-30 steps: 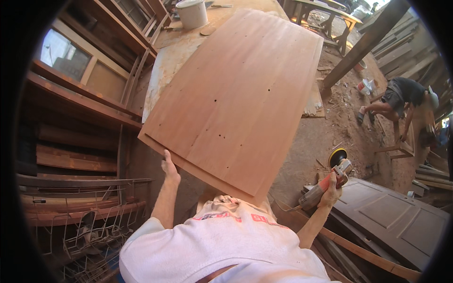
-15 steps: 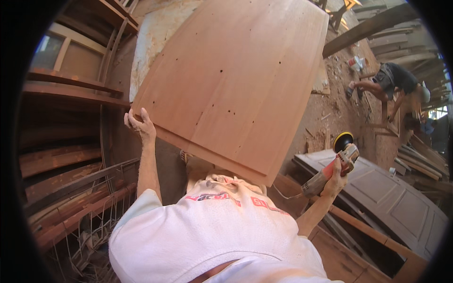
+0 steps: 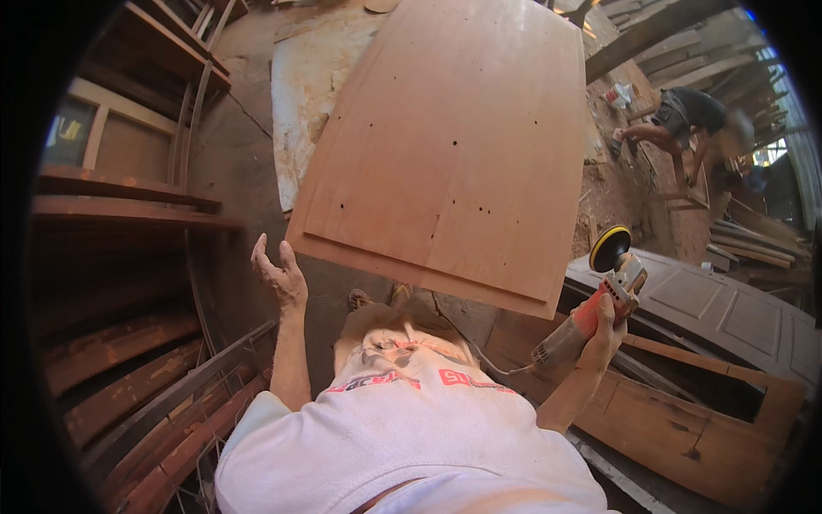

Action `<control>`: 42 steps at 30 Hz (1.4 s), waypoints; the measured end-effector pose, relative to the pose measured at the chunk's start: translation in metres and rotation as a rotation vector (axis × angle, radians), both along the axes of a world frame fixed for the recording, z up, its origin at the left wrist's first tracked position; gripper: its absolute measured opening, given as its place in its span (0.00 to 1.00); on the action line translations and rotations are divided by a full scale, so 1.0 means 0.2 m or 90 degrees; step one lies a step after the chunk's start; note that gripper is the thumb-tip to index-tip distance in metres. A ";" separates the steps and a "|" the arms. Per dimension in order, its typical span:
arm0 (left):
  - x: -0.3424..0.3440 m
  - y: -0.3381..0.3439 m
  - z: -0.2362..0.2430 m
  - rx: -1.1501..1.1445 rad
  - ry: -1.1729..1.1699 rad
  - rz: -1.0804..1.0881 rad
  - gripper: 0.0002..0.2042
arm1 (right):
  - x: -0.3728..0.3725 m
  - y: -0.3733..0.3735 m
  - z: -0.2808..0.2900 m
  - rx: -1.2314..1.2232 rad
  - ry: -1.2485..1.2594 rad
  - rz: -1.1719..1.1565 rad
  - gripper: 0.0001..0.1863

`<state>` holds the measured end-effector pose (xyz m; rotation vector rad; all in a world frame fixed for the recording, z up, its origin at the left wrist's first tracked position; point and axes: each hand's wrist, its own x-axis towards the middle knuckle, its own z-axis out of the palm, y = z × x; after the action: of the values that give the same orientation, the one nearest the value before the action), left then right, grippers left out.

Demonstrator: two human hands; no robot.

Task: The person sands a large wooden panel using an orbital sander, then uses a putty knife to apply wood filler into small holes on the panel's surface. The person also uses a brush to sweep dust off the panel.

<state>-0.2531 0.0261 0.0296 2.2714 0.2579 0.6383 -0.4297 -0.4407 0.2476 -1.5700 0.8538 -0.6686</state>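
Note:
My left hand (image 3: 282, 273) is raised beside the near left corner of a large reddish wooden panel (image 3: 437, 146), fingers apart and holding nothing, with a small gap to the panel. The panel is dotted with small dark holes and has a stepped near edge; it lies over a worn, pale board (image 3: 295, 94). My right hand (image 3: 604, 325) grips an orange and grey power sander (image 3: 582, 319) with a round, yellow-rimmed pad (image 3: 610, 249) tilted upward, right of the panel's near end. A cord runs from its rear down past my shirt.
Wooden frames and planks (image 3: 128, 206) stand along the left. A grey panelled door (image 3: 728, 313) and a brown board (image 3: 659, 437) lie at lower right. A post (image 3: 638, 43) rises at upper right; beyond it a person (image 3: 685, 120) bends over a wooden frame, near a white bucket (image 3: 618, 94).
My left hand has come off the panel's corner, its fingers now spread in the air beside it. The panel appears shifted rightward in view. The sander stays in my right hand, pad turned upward.

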 end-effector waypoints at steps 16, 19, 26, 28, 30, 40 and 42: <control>-0.01 1.07 -0.29 -0.371 0.248 0.012 0.20 | 0.53 0.90 -0.19 0.096 -0.070 0.041 0.28; 0.23 1.34 -0.32 -0.355 0.238 0.003 0.19 | 0.64 1.14 -0.22 0.118 -0.103 0.009 0.27; 1.10 1.27 -0.16 -0.330 0.200 -0.239 0.21 | 0.73 1.58 -0.23 0.066 -0.096 -0.088 0.29; 1.35 1.13 -0.14 -0.290 0.194 -0.307 0.21 | 0.77 1.60 -0.22 0.054 -0.102 -0.103 0.29; 1.55 0.98 -0.05 -0.287 0.190 -0.359 0.22 | 0.82 1.63 -0.22 0.060 -0.115 -0.134 0.29; 2.39 0.80 0.18 -0.051 0.155 -0.432 0.25 | 1.17 1.71 -0.24 0.059 -0.183 -0.266 0.30; 2.69 0.80 0.13 -0.016 0.099 -0.465 0.25 | 1.19 1.73 -0.29 0.072 -0.187 -0.309 0.32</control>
<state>0.2845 0.1853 0.0547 2.1759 -0.4739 0.0743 -0.1914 -0.0942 0.1898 -1.1289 1.0360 -1.1457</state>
